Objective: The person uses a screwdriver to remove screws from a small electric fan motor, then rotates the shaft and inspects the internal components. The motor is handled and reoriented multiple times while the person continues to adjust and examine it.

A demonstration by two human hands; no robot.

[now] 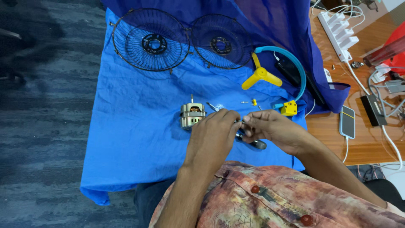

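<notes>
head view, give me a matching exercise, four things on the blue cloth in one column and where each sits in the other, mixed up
Things:
1. motor
2. fan blade
3. grilles
4. yellow block

Places:
A. at the lower end of the blue arc
B. side by side at the far edge of the cloth
C. just beyond the left hand
D. inside the curve of the blue arc, near the right grille

Pairs: 1-C, 2-D, 3-B, 4-A
</notes>
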